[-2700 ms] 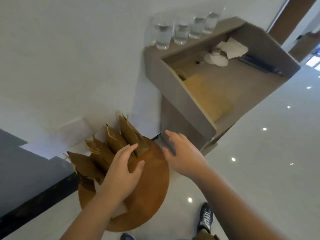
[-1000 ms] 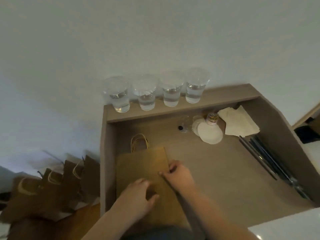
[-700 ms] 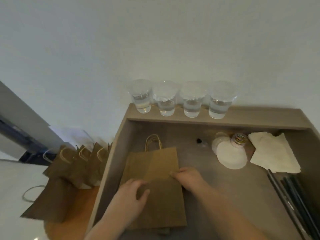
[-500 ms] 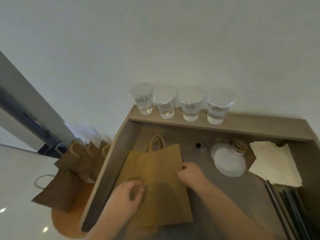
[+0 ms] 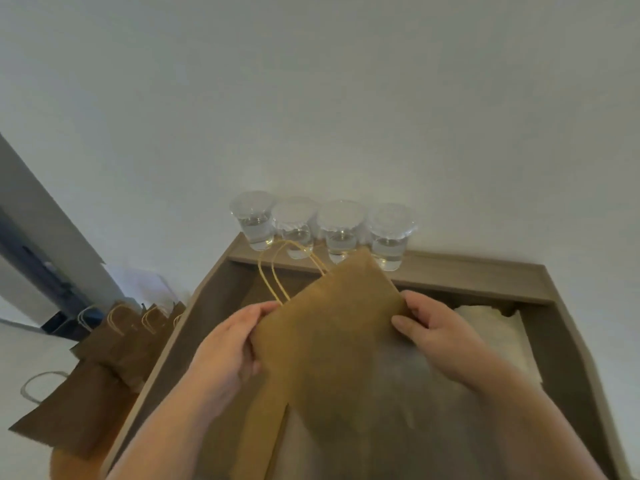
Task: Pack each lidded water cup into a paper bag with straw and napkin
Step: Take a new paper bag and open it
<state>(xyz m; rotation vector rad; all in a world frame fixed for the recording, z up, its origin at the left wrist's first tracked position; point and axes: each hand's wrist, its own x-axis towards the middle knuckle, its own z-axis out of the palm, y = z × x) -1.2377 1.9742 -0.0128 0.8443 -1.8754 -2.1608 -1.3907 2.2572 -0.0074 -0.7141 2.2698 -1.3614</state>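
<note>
Nearest the camera, two bare forearms reach forward over a recessed wooden counter point(image 5: 197, 327). Between them they hold a brown paper bag point(image 5: 332, 334) lifted off the counter floor, looking flat and tilted so that its mouth end points away from the person. The left hand point(image 5: 232, 344) grips the bag's left edge near the top, fingers curled round it. The right hand point(image 5: 436, 327) pinches the right edge, with its thumb point(image 5: 401, 322) lying on the front face and the fingers wrapped behind. The bag thus spans the gap from hand to hand, and its twine handles point(image 5: 273, 271) loop out past the left hand toward the back. To the right, behind the right hand, white napkins point(image 5: 491, 327) lie on the counter floor. To the left, outside the counter wall, other brown paper bags point(image 5: 117, 341) stand on a round wooden surface point(image 5: 65, 462). Farther back, four lidded water cups point(image 5: 341, 230) stand in a row on the counter's rear ledge point(image 5: 467, 268), against a pale wall point(image 5: 311, 98); the bag's top corner overlaps them in view.
</note>
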